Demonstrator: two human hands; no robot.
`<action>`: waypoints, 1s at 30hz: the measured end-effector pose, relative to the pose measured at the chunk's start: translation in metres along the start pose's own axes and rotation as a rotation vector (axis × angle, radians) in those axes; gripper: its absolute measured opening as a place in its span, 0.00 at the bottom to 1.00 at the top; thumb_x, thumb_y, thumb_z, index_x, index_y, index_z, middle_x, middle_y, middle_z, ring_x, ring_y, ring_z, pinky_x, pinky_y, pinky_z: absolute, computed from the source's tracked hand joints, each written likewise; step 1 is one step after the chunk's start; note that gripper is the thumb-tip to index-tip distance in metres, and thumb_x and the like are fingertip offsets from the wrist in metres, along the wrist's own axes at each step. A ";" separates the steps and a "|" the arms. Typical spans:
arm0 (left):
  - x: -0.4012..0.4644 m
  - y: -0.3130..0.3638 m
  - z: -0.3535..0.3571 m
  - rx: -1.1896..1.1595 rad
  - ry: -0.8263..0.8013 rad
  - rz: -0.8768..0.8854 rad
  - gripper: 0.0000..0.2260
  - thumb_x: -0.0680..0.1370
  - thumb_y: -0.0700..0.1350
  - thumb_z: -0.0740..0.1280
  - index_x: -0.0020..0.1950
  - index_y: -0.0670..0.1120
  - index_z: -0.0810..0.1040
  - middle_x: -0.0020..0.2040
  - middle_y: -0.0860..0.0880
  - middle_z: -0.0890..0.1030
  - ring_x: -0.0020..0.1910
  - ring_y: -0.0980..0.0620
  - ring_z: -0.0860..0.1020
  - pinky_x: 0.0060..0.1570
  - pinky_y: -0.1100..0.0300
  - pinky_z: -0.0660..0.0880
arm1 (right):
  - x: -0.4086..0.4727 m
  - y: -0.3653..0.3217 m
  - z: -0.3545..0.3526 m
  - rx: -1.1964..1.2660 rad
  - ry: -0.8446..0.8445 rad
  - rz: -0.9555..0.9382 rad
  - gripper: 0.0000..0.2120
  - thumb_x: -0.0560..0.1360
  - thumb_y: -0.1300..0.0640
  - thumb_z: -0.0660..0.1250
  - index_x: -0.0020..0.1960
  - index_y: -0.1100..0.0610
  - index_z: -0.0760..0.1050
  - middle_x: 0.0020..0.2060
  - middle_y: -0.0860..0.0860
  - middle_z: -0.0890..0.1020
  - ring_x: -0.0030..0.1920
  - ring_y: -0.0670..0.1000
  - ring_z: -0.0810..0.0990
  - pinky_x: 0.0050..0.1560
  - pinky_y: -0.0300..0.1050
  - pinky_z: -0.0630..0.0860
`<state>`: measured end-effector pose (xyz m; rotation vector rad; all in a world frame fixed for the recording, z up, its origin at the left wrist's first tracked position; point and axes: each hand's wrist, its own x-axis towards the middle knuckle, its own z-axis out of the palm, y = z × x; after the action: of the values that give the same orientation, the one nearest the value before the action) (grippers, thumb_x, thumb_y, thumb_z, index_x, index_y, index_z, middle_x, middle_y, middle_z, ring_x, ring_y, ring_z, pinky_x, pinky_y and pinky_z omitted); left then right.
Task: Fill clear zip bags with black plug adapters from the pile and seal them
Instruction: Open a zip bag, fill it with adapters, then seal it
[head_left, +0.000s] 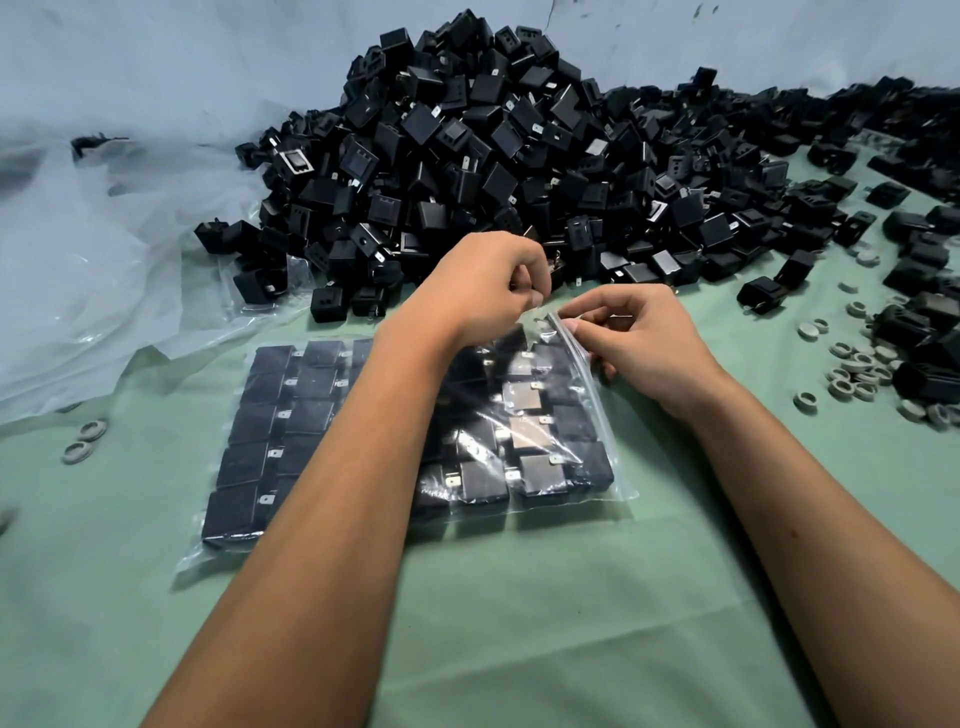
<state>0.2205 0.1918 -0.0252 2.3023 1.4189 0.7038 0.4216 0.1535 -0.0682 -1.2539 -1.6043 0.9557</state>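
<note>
Now pinching zip bag (540, 415) at far mouth, left hand (488, 283) and right hand (636, 335); press along strip evenly, adapters (483, 480) flat.

No text, label, brand or number can be read on anything in view.

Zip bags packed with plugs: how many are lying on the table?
1 for sure: the filled zip bag under both hands. A second bag holding a few adapters lies at the pile's left edge; others may be hidden.
</note>
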 end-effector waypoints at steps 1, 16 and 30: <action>0.000 -0.003 0.001 -0.008 0.000 -0.030 0.06 0.77 0.40 0.73 0.47 0.51 0.85 0.39 0.56 0.80 0.36 0.60 0.76 0.42 0.61 0.75 | 0.000 0.000 0.000 0.007 -0.010 -0.001 0.02 0.77 0.60 0.75 0.49 0.56 0.86 0.36 0.57 0.80 0.27 0.46 0.76 0.26 0.40 0.74; -0.005 0.004 0.008 -0.122 0.012 -0.175 0.06 0.79 0.40 0.72 0.48 0.51 0.85 0.42 0.53 0.85 0.41 0.58 0.81 0.38 0.65 0.71 | 0.003 0.000 0.002 -0.142 -0.006 -0.078 0.05 0.78 0.56 0.74 0.53 0.50 0.84 0.45 0.53 0.84 0.38 0.56 0.80 0.35 0.43 0.76; -0.005 0.008 0.009 -0.137 0.059 -0.254 0.11 0.81 0.39 0.65 0.46 0.51 0.84 0.41 0.54 0.84 0.45 0.55 0.82 0.44 0.58 0.77 | -0.004 -0.007 0.017 -0.303 0.056 -0.231 0.11 0.74 0.50 0.78 0.55 0.49 0.86 0.48 0.47 0.80 0.39 0.40 0.76 0.42 0.34 0.74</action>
<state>0.2294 0.1840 -0.0295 1.9686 1.5995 0.7696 0.4039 0.1468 -0.0678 -1.2474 -1.8507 0.5438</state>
